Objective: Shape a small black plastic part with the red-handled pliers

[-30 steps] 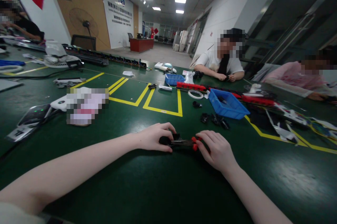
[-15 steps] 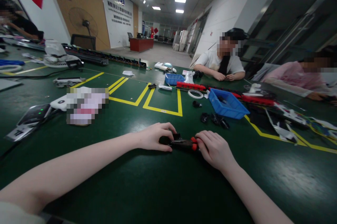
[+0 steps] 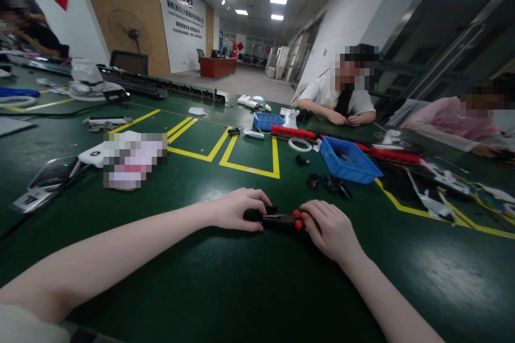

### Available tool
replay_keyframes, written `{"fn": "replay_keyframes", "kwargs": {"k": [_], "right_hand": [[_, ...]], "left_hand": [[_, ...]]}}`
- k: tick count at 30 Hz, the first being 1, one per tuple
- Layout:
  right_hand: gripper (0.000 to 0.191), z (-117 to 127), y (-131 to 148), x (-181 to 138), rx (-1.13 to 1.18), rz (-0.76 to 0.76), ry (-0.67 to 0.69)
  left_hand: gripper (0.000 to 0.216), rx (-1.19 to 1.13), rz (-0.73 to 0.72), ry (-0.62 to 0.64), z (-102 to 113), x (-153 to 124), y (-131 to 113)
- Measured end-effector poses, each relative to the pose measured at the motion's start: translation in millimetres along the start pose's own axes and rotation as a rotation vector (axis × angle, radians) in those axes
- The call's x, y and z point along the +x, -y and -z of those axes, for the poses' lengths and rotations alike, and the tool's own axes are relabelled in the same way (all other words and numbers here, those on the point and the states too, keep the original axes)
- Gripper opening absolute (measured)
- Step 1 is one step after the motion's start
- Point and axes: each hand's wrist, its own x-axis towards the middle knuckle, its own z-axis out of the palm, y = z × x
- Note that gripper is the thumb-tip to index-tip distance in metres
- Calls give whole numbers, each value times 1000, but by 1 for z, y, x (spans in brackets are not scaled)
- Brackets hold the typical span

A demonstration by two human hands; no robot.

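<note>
Red-handled pliers [image 3: 281, 219] sit in the grip of the right hand [image 3: 328, 227], meeting a black part [image 3: 252, 215] pinched by the left hand [image 3: 240, 210] over the green bench [image 3: 241, 289]. Work on it looks unfinished; black pieces [image 3: 330, 183] near a blue bin [image 3: 356, 172] lie untouched.

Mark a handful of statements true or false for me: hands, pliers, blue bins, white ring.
1. The right hand holds the red-handled pliers. True.
2. The left hand lies flat, holding nothing. False: it holds a black part.
3. The larger blue bin stands right of the smaller blue bin. True.
4. The white ring lies inside a bin. False: it lies on the table.
5. Black pieces lie in front of the larger blue bin. True.
</note>
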Motion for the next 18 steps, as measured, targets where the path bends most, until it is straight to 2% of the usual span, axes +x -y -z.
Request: {"fn": "replay_keyframes", "kwargs": {"k": [18], "right_hand": [[25,-1,6,3,-32,-34,-14]], "left_hand": [[19,-6,4,7,2,1,-4]]}}
